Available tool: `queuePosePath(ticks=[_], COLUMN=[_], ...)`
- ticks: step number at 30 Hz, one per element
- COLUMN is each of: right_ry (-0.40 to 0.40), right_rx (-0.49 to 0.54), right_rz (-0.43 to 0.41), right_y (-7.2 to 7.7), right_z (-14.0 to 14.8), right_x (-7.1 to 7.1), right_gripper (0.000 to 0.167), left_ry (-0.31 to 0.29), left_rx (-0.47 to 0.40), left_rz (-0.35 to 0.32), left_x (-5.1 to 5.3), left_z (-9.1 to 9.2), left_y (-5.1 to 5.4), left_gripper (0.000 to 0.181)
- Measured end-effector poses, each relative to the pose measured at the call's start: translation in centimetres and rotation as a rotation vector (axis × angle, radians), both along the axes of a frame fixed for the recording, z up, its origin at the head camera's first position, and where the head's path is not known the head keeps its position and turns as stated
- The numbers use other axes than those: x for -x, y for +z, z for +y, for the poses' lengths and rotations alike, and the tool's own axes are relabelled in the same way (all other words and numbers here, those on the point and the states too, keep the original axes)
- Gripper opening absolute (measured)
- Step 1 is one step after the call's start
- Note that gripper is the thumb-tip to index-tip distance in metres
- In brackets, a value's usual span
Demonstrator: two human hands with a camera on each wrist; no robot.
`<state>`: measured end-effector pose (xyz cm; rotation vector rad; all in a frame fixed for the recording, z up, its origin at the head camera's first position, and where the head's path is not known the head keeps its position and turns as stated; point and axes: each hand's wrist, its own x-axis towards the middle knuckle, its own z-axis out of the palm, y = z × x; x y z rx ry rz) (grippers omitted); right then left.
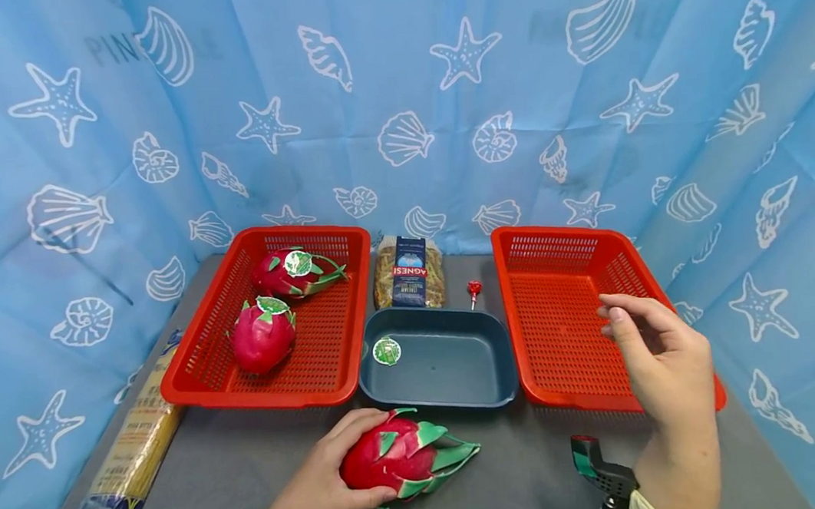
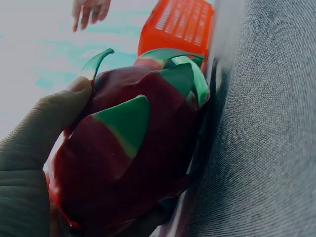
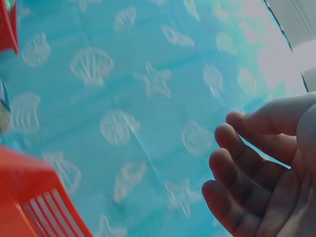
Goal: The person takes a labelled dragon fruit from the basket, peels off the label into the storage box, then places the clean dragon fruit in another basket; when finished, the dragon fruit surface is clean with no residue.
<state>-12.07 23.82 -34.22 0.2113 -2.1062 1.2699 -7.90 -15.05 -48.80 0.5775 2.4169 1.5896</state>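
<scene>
Near the table's front edge, my left hand grips a red dragon fruit with green-tipped scales. In the left wrist view, its thumb presses along the side of the fruit, and part of the fingers is hidden behind it. Raised over the right red basket, my right hand holds nothing, its fingers loosely bent. Behind the gripped fruit stands a dark blue tray with a round green sticker at its left end. Two more dragon fruits, one upright and one lying, sit in the left red basket, each bearing a green sticker.
A pasta bag stands behind the tray, with a red lollipop to its right. Along the table's left side lies a long spaghetti pack. A wrist camera mount juts from the right wrist. Blue shell-patterned curtain encloses the table.
</scene>
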Motion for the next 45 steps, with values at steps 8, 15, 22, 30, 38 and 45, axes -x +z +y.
queuePosePath(ticks=[8, 15, 22, 30, 38, 45], right_ry=[-0.214, -0.394, -0.407, -0.161, -0.092, -0.073], right_rx=[0.065, 0.187, -0.005, -0.052, 0.345, 0.383], right_rz=[-0.131, -0.338, -0.535, -0.675, -0.574, -0.55], right_y=[-0.5, -2.2, -5.0, -8.8, -10.9, -11.2], right_z=[4.5, 8.7, 13.0, 16.4, 16.0, 16.0], right_x=[-0.3, -0.7, -1.1, -0.4, 0.0, 0.0], right_gripper=[0.023, 0.028, 0.039, 0.063, 0.043, 0.043], left_ry=[0.005, 0.027, 0.065, 0.06, 0.015, -0.046], left_rx=[-0.002, -0.014, -0.034, -0.056, -0.101, -0.163], left_rz=[0.008, 0.011, 0.04, -0.049, -0.116, 0.03], left_x=[0.1, 0.1, 0.0, -0.5, -1.0, -0.6], left_z=[0.4, 0.5, 0.7, 0.9, 1.3, 2.1], left_y=[0.1, 0.1, 0.0, 1.0, 4.7, 10.1], left_gripper=[0.077, 0.076, 0.072, 0.069, 0.067, 0.07])
